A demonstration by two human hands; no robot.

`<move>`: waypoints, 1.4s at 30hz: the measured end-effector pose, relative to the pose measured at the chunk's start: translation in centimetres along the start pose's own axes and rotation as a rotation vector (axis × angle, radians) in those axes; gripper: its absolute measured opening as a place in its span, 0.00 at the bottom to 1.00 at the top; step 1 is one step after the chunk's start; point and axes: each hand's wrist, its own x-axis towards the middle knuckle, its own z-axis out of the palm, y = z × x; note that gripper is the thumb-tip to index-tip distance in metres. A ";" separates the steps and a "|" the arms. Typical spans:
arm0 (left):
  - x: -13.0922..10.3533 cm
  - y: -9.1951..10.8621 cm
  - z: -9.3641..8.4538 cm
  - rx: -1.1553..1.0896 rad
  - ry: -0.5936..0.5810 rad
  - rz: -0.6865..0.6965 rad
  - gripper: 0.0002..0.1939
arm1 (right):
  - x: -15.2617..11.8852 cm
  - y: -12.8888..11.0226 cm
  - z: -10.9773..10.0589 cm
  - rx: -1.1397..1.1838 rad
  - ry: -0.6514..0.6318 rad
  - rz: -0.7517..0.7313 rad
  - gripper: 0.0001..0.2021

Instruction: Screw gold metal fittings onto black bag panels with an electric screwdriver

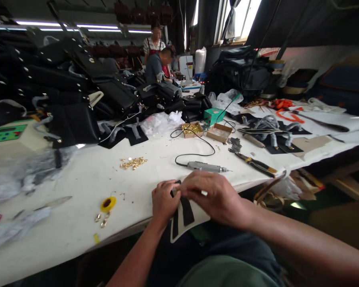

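Observation:
My left hand [165, 202] is closed at the table's front edge, its fingers round a small black piece [178, 183], perhaps a leather strip. Close against it, my right hand [214, 195] pinches at the same spot; what its fingertips hold is too small to make out. Below both hands a pale sheet [199, 217] with dark strips [188, 215] hangs over the edge toward my lap. Just beyond my right hand lies a grey corded rotary tool [208, 166], its thin tip pointing right. Pliers [257, 165] with black and yellow handles rest farther right.
The white table [89, 179] carries a heap of gold clasps [134, 163], a yellow roll [108, 204], a box of brass parts [192, 130] and a cardboard tray [219, 132]. Black bags [71, 123] pile up at back left. Two people [156, 63] are at the far end.

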 end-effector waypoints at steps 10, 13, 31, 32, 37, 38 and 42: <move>0.1 -0.1 0.3 -0.008 -0.048 -0.044 0.10 | -6.9 17.5 -8.7 -0.196 0.393 0.971 0.06; 0.2 -0.3 0.4 -0.003 -0.050 -0.048 0.11 | -6.9 20.4 -10.0 -0.206 0.418 0.999 0.05; 0.3 -1.4 1.2 0.022 -0.062 -0.080 0.10 | -0.4 32.1 -13.6 -0.562 0.024 1.209 0.07; 0.3 -1.4 1.3 0.024 -0.060 -0.080 0.10 | -0.4 32.1 -13.6 -0.571 0.010 1.209 0.07; 0.3 -1.4 1.3 0.018 -0.057 -0.072 0.10 | -0.5 32.2 -13.7 -0.598 -0.040 1.216 0.08; 0.3 -1.3 1.2 0.016 -0.059 -0.074 0.10 | -0.5 32.2 -13.7 -0.604 -0.045 1.220 0.08; 0.4 -1.1 1.2 0.009 -0.059 -0.078 0.10 | -0.4 32.0 -13.7 -0.637 -0.050 1.247 0.06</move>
